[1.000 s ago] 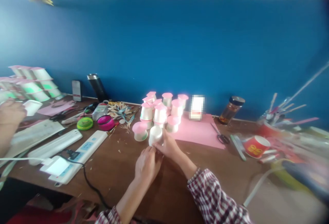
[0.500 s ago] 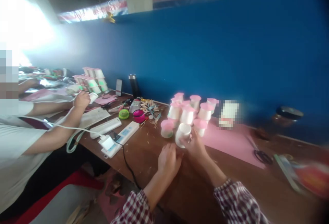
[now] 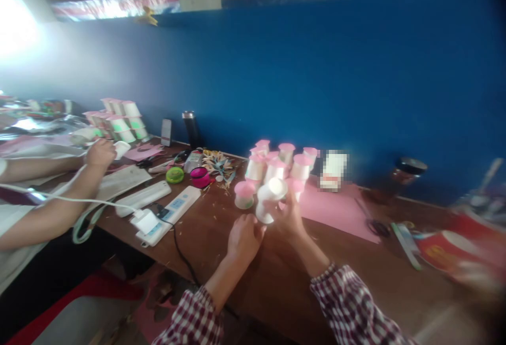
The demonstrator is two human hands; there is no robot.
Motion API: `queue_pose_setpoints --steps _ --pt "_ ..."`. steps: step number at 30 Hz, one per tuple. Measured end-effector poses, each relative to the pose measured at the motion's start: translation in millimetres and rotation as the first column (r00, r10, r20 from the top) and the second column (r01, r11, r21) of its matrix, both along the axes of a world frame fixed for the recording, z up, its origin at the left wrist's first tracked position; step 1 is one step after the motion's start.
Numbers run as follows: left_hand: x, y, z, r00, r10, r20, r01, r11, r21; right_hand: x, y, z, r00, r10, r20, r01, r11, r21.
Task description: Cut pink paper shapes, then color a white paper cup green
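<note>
My right hand (image 3: pixel 288 213) is wrapped around a white paper cup (image 3: pixel 265 209), just above the table. A round white end (image 3: pixel 274 188) shows at its top, smeared by motion. My left hand (image 3: pixel 244 237) is curled beside the cup's lower end, its fingertips pressed together; whatever may be in them is hidden. Close behind stand several white cups topped with pink paper, stacked in tiers, among them a front cup (image 3: pixel 275 171). One pink-topped cup (image 3: pixel 244 194) stands apart on the left.
Pink paper (image 3: pixel 336 208) lies to the right, with scissors (image 3: pixel 378 227) at its edge. A power strip (image 3: pixel 177 210), a magenta container (image 3: pixel 200 177) and a black flask (image 3: pixel 190 128) are on the left. A co-worker's hand (image 3: pixel 100 152) holds something white near another cup stack (image 3: pixel 118 121).
The camera view has turned to the right, so everything sits further left. My right hand still grips the cup, and my left hand stays curled by its lower end.
</note>
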State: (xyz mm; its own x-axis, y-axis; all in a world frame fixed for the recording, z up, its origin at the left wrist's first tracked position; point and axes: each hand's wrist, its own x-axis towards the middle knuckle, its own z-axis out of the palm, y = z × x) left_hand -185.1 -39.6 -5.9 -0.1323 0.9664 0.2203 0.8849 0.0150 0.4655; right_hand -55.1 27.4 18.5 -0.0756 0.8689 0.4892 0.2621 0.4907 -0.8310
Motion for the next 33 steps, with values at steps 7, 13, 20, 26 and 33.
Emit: queue_pose_setpoints --steps 7,13,20,26,33 --pt "-2.3 2.2 -6.2 0.999 -0.028 -0.021 0.028 1.0 -0.011 6.6 -7.3 5.8 0.997 0.021 -0.069 -0.023 1.0 -0.019" --pt "2.7 -6.5 -1.4 0.998 -0.055 0.042 0.054 0.998 0.03 23.0 -31.0 14.3 0.907 0.034 -0.421 -0.103 0.984 -0.142" --pt "42.0 -18.5 8.8 0.957 -0.281 0.069 0.27 0.953 0.136 83.2 -90.5 2.5 0.842 -0.17 -0.512 -0.023 0.937 -0.349" --pt "99.8 28.9 2.5 0.799 -0.486 0.354 0.444 0.874 0.196 124.9 -133.0 -25.3 0.903 -0.236 -0.361 0.113 0.937 -0.33" --pt "129.9 85.3 -7.8 0.813 -0.406 0.417 0.388 0.912 0.13 136.3 -145.0 -45.6 0.928 -0.2 -0.315 0.116 0.957 -0.266"
